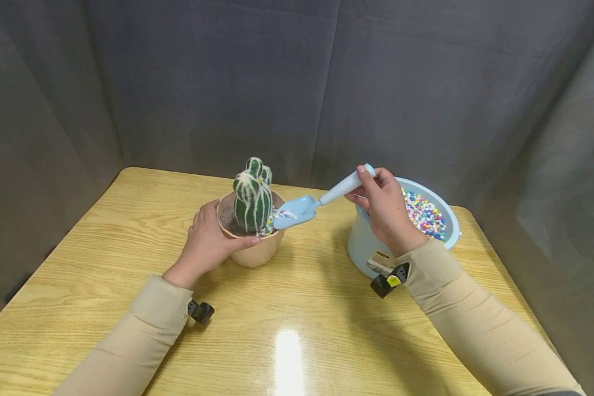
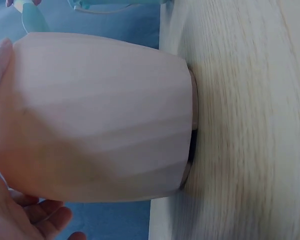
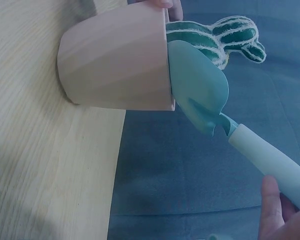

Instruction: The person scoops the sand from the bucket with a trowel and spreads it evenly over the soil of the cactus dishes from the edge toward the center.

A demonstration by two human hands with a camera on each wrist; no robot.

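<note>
A green cactus [image 1: 251, 201] with white fuzzy ridges stands upright in a peach flowerpot [image 1: 257, 254]. My left hand [image 1: 209, 239] grips this pot near its rim, with the thumb along the front and the fingers round the left side. My right hand [image 1: 383, 201] holds a light-blue hand trowel [image 1: 341, 188] by its handle. The trowel's blade [image 3: 197, 82] tilts down over the pot's right rim, beside the cactus. Some small coloured pebbles [image 1: 288, 214] lie in the blade, and more lie in the pot at the cactus's right side.
A light-blue bucket [image 1: 363, 242] of multicoloured pebbles [image 1: 425, 217] stands on the right, partly behind my right hand. Both stand on a wooden table [image 1: 247, 330]. Grey curtains [image 1: 218, 82] hang behind and at the sides.
</note>
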